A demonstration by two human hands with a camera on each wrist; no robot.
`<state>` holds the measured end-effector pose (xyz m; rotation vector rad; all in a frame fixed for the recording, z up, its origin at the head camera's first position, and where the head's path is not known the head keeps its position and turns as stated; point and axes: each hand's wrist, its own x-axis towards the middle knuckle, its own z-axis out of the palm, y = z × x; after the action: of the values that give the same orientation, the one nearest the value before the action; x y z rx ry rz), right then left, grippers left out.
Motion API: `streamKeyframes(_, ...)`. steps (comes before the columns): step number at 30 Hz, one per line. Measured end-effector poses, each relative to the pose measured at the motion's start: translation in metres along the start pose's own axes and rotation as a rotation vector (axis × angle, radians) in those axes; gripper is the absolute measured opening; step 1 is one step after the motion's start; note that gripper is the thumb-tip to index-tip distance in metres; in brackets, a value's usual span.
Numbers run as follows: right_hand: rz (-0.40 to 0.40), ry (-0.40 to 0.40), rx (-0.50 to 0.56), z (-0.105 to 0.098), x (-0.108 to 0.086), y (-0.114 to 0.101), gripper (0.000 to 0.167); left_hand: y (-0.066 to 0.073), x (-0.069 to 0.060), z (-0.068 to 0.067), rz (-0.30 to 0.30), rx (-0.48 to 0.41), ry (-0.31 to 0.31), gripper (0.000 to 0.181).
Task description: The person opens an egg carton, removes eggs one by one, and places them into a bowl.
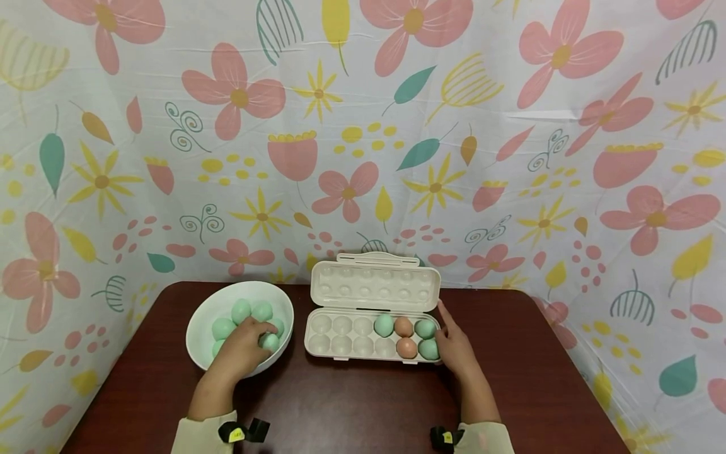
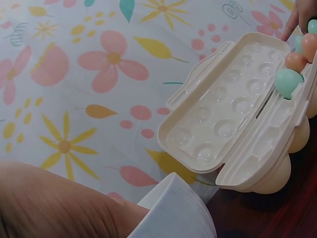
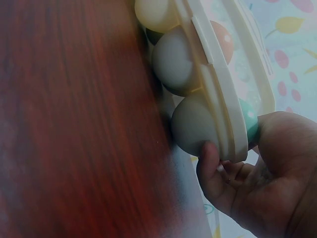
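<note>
Inside a white bowl, my left hand has its thumb and fingers around a pale green egg. Several more green eggs lie around that hand. To the right, an open cream plastic egg carton has its lid tilted back. Its right part carries green eggs and two brown eggs; the left cups hold nothing. My right hand grips the carton's right end, index finger pointing along toward the lid. In the right wrist view, a fingertip touches the end cup's underside.
Both containers stand on a dark red-brown wooden table. A white cloth with printed flowers hangs right behind the table and down both sides. The bowl's rim shows below the carton in the left wrist view.
</note>
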<state>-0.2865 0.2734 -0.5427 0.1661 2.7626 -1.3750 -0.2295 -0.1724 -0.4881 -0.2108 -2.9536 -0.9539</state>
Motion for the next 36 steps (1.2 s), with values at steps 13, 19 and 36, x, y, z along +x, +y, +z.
streamKeyframes(13, -0.003, 0.0, -0.006, -0.0012, -0.0013, -0.0013, 0.067, 0.001, 0.0019, 0.0035, -0.009, 0.026, 0.018, 0.037)
streamKeyframes(19, -0.004, 0.006, 0.004, -0.0006, -0.0014, -0.001, 0.066, 0.0005, 0.0021, 0.0045, -0.01, 0.033, 0.018, 0.039)
streamKeyframes(36, 0.0, 0.022, -0.003, 0.0004, -0.0016, -0.0026, 0.066, 0.0044, 0.0004, 0.0004, -0.025, 0.0, 0.022, 0.032)
